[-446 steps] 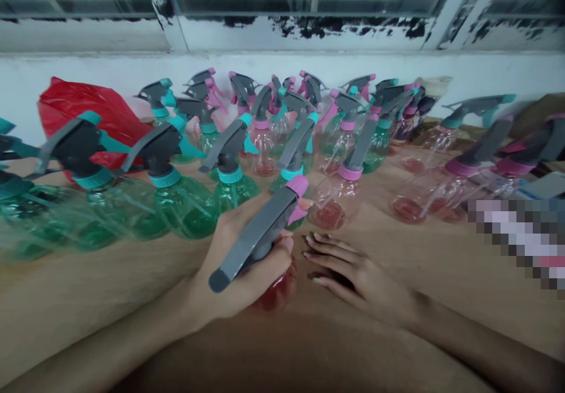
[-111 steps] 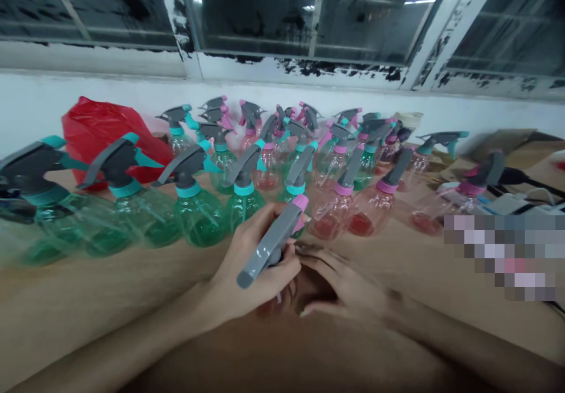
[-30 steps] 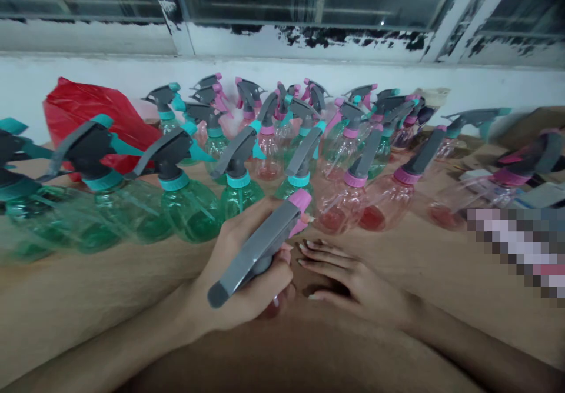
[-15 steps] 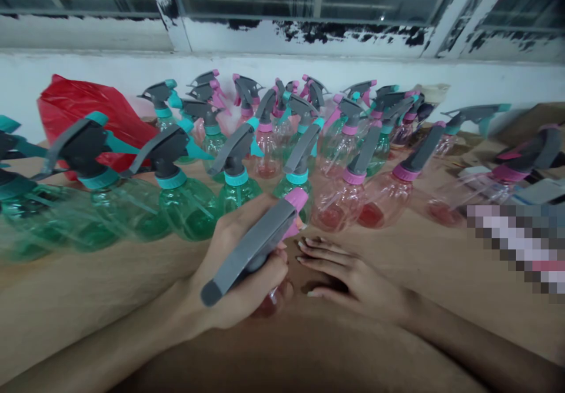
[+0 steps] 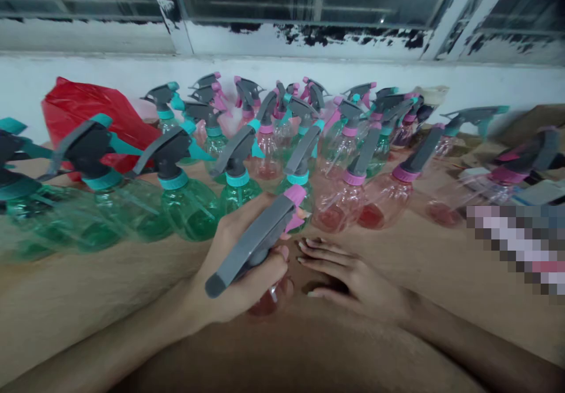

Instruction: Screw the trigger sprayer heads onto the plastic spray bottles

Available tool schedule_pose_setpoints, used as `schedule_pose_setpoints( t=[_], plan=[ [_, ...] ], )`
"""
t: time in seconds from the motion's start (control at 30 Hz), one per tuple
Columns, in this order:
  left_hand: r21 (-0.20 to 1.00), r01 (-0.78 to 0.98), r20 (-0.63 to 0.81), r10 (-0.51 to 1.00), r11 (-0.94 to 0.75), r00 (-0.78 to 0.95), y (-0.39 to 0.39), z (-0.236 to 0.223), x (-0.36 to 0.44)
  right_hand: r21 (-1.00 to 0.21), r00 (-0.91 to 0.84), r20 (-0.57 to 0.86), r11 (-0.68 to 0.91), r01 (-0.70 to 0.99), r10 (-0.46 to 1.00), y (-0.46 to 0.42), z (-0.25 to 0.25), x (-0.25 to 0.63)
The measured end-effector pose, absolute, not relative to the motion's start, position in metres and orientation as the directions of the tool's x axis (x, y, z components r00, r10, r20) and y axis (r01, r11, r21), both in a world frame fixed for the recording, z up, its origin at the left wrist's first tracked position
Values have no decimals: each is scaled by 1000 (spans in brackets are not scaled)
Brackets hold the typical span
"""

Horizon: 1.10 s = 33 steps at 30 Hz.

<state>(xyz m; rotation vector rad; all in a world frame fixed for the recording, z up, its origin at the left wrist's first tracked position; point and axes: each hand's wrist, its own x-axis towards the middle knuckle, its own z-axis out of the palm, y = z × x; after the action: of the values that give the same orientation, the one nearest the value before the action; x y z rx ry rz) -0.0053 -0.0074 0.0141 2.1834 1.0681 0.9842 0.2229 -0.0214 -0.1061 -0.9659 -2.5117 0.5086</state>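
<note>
My left hand (image 5: 241,263) is wrapped round the neck of a pink spray bottle (image 5: 267,302), whose grey and pink trigger head tilts up to the right. Most of that bottle's body is hidden behind the fingers. To its right, my right hand (image 5: 344,269) lies on the wooden table (image 5: 424,275) with its fingers stretched out, holding nothing. Just beyond my hands stands a front row of spray bottles: green ones (image 5: 189,207) with turquoise collars to the left and centre, pink ones (image 5: 338,205) with pink collars to the right.
More spray bottles (image 5: 267,152) crowd behind the front row. A crumpled red plastic bag (image 5: 95,110) lies at the back left. Behind everything runs a white wall (image 5: 26,87) below windows. A brown cardboard piece (image 5: 534,122) is at the right, near a pixelated patch.
The trigger head in my left hand has shifted very slightly, its rear end a little up and to the right. My right hand stays in place.
</note>
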Motion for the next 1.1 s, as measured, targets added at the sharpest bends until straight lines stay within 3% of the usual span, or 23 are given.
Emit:
schedule_pose_setpoints(
  t=[0.13,0.77,1.1],
  plan=[
    [708,385,419,792,-591,445,-8,12,-5,-464,-686,233,699,544,689,-21,-106,223],
    [669,402,460,773,-625,436,-8,10,-2,-459,-690,218,696,552,691,-20,-106,223],
    [732,371,379,795,-571,474,-10,13,-2,-459,-686,218,694,555,694,-20,-107,223]
  ],
)
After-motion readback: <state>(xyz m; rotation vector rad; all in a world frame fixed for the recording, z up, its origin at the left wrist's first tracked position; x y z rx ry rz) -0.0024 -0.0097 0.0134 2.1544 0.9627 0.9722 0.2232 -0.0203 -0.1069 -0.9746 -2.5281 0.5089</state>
